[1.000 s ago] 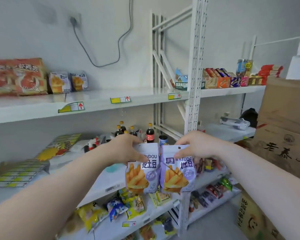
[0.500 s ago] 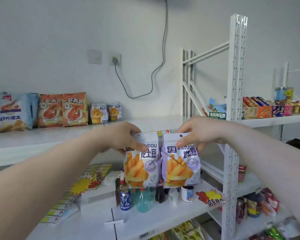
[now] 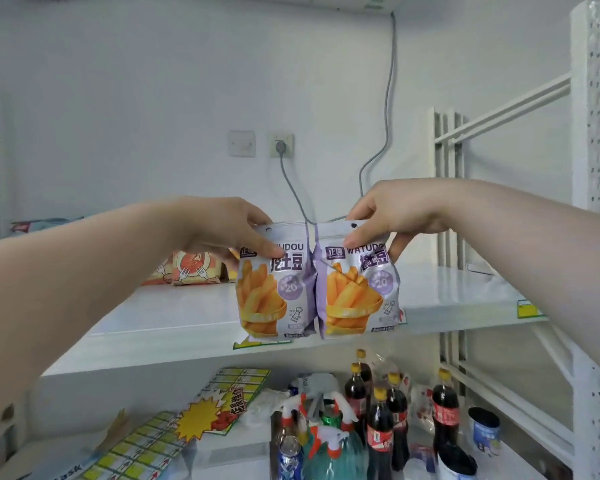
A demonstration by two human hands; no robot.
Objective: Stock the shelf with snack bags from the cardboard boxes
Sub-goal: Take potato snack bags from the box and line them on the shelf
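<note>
My left hand (image 3: 222,230) pinches the top seal of the left snack bag (image 3: 274,282), thumb in front, fingers behind. My right hand (image 3: 392,213) does the same on the right snack bag (image 3: 357,289). Both hands are closed on the bags, one bag each. Holding by the top edge lets the bags hang straight, faces toward me, so they can go down standing with labels out. The two bags touch side by side, likely so they land as a neat pair.

The bags hang over the front of the white shelf (image 3: 174,323); I can't tell whether their bottoms touch it. That stretch of shelf looks bare, so it's the likely drop spot. Next step as I judge it: lower, set upright, let go.

Farther back on the left, orange snack bags (image 3: 194,268) already stand by the wall, so the row probably continues from there. On the wall behind is a socket (image 3: 281,145) with a grey cable (image 3: 385,140).

Lower shelf holds cola bottles (image 3: 378,424) and a yellow starburst sign (image 3: 201,417), not part of this step. No cardboard boxes in view.
</note>
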